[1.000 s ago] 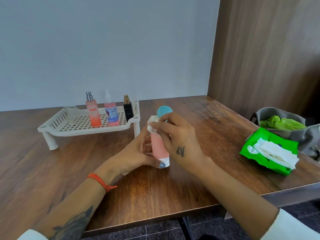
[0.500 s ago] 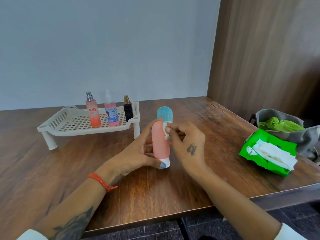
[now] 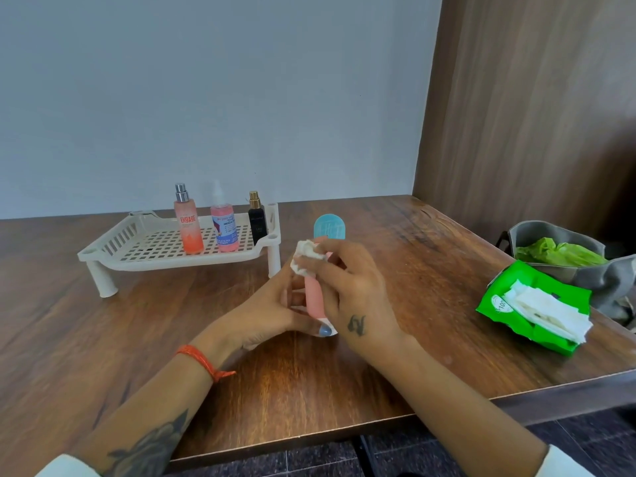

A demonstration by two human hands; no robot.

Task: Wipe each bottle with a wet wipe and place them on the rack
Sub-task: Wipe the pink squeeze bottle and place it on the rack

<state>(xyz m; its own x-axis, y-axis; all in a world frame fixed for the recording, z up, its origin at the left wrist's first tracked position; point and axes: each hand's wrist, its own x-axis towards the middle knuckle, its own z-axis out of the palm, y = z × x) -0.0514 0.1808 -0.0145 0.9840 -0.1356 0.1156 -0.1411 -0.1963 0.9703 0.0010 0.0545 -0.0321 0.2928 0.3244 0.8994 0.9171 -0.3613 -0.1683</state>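
Note:
A pink bottle with a white base stands upright on the wooden table. My left hand grips its lower part, thumb across the base. My right hand pinches a crumpled white wet wipe and presses it against the bottle's upper left side. A blue rounded bottle stands just behind, partly hidden. The white slotted rack at the back left carries three bottles: an orange spray, a pink sanitiser and a small black perfume.
A green pack of wet wipes lies open at the right edge of the table, white wipes sticking out. Behind it sits a grey bag holding something green. A wooden wall panel rises on the right, a pale wall behind.
My right hand has carried the wipe from the bottle's right side across its top to the upper left. The left hand keeps its grip on the bottle's base.

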